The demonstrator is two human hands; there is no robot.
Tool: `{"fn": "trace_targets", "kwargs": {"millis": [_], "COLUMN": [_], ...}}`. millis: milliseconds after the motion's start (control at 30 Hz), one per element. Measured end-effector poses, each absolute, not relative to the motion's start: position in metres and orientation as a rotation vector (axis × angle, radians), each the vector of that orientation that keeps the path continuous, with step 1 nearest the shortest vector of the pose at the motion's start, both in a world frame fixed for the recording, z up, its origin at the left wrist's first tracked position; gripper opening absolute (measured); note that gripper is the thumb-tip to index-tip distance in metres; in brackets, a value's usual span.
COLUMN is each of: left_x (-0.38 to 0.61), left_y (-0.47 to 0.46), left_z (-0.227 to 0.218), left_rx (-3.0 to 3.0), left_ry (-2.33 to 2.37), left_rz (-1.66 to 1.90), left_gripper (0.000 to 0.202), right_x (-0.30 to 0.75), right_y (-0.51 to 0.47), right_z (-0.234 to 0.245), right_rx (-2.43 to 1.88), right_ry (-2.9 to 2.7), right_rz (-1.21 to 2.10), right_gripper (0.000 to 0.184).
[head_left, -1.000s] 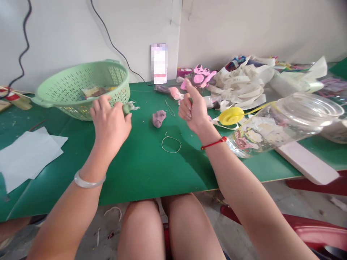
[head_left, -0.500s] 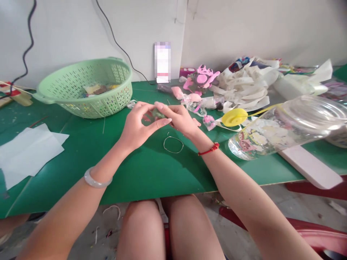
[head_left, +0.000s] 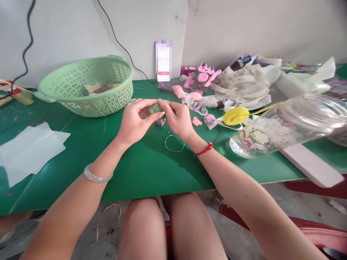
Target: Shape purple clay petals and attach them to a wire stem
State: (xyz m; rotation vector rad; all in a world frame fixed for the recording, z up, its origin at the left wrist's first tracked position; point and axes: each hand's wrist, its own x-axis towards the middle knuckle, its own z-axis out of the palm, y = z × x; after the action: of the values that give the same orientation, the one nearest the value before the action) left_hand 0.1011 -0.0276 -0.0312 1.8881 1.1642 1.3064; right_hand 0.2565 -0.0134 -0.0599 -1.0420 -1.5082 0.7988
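Pinched between both hands is a grey-green lump of modelling clay (head_left: 155, 107), partly covered by the fingers. My left hand (head_left: 135, 121), a pale bangle on its wrist, grips the lump from the left with thumb and fingers. From the right, my right hand (head_left: 179, 117) presses its thumb onto the top; a red cord bracelet circles that wrist. Beneath the lump a small greyish-purple piece (head_left: 161, 122) shows, its kind unclear. A loop of thin wire (head_left: 174, 143) lies on the green table (head_left: 151, 169) just in front. A small pink piece of clay (head_left: 197, 121) rests beside my right hand.
At the left stand a green plastic basket (head_left: 94, 104) and white paper sheets (head_left: 32, 151). A phone (head_left: 163, 61) leans on the wall. Behind my right hand are a pink-and-black figure (head_left: 203, 77) and wrapped pink lumps (head_left: 195, 96). A clear jar (head_left: 282, 126) lies to the right.
Both hands have closed in on the green lump, which now shows more between the fingertips. My right hand has shifted slightly left, uncovering the small pink piece.
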Motion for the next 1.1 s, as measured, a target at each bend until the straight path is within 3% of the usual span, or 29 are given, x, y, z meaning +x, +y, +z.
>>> {"fn": "trace_targets", "kwargs": {"millis": [333, 500, 700, 767, 967, 1100], "left_x": [0.100, 0.100, 0.103, 0.107, 0.113, 0.113], "left_y": [-0.026, -0.025, -0.020, -0.022, -0.032, -0.030], "left_z": [-0.031, -0.034, -0.053, -0.058, -0.058, -0.057], "left_rx": [1.966, 1.921, 1.645, 1.599, 1.759, 1.738], "left_ry": [1.236, 1.203, 1.020, 0.967, 1.043, 1.069], "left_rz": [1.394, 1.382, 1.278, 1.272, 1.399, 1.323], "left_gripper": [0.019, 0.020, 0.052, 0.055, 0.047, 0.051], "right_x": [0.259, 0.262, 0.255, 0.248, 0.238, 0.246], "right_y": [-0.007, -0.005, -0.010, -0.014, -0.021, -0.022], "right_z": [-0.057, -0.060, -0.066, -0.068, -0.067, -0.061], "right_rx": [-1.043, -1.033, -0.865, -0.814, -0.850, -1.014], "right_ry": [-1.368, -1.315, -1.317, -1.348, -1.397, -1.615], "right_rz": [0.639, 0.723, 0.982, 0.984, 0.836, 0.558], "right_gripper": [0.054, 0.054, 0.048, 0.046, 0.041, 0.026]}}
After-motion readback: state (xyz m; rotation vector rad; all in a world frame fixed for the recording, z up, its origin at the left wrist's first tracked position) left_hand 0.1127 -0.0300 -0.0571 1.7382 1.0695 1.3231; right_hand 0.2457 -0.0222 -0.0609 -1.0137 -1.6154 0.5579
